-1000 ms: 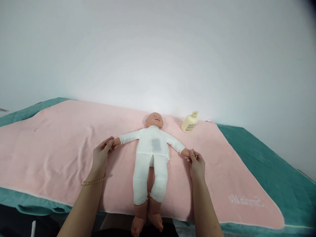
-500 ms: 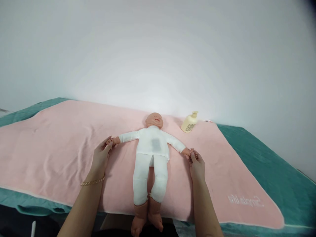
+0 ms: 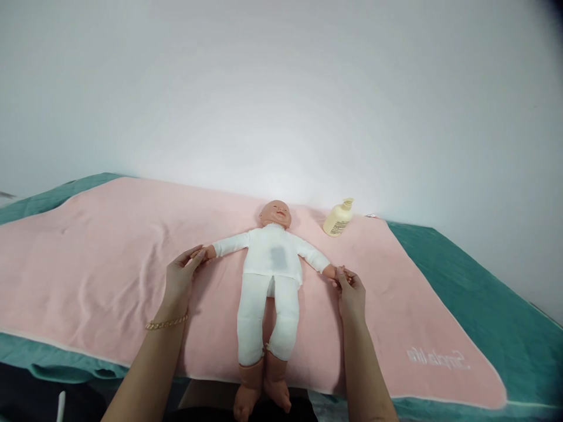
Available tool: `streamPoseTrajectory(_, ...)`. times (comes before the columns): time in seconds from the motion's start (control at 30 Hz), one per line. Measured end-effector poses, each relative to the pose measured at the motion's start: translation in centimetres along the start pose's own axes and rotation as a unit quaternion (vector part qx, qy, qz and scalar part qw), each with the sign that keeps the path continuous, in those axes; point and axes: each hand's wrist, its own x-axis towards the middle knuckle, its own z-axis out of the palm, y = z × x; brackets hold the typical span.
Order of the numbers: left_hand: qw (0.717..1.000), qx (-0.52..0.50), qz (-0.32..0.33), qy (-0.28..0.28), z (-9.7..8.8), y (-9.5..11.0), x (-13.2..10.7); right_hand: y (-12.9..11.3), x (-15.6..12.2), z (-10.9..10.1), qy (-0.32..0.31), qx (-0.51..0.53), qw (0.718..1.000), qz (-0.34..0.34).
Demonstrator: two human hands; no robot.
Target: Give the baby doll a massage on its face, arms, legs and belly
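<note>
Left hand [image 3: 179, 276] and right hand [image 3: 352, 294], barely shifted, keep their grip clamped on the doll's [image 3: 272, 252] hands. Its arms thus stay spread, feet past the blanket's [image 3: 109, 258] near edge.

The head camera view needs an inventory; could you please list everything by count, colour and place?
Green quilted cloth: one, green, bottom layer.
Pink fabric blanket with pale lettering: one, pink, on the cloth.
Doll in white cloth clothes: one, white clothing, face-up on the blanket.
Cream pump bottle: one, cream, on the blanket, right of the doll's head in view.
Tiny item: one, red and white, blanket's far edge, unidentifiable.
Smooth wall: one, pale grey, behind.
Slim rod-like object: one, white, bottom left.
Chain bracelet: one, gold-coloured, left wrist.
Dark-clothed lap: one, black, bottom centre.
Left hand: one, bare, holding one doll hand.
Right hand: one, bare, holding the other.
</note>
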Motion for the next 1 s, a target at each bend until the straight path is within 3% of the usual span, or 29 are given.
streamPoseTrajectory(0.2,1.0,0.006,0.005,0.005,0.1,0.0,-0.2,0.3,0.2,-0.3,0.004,-0.033,0.999,-0.018)
streamPoseTrajectory(0.5,1.0,0.0,0.016,0.001,-0.4,-1.0,0.6,0.6,0.6,-0.5,0.002,0.004,1.0,-0.001)
streamPoseTrajectory(1.0,0.999,0.046,0.018,-0.005,-0.3,-0.3,0.2,0.2,0.2,-0.3,-0.012,-0.019,1.0,0.0)
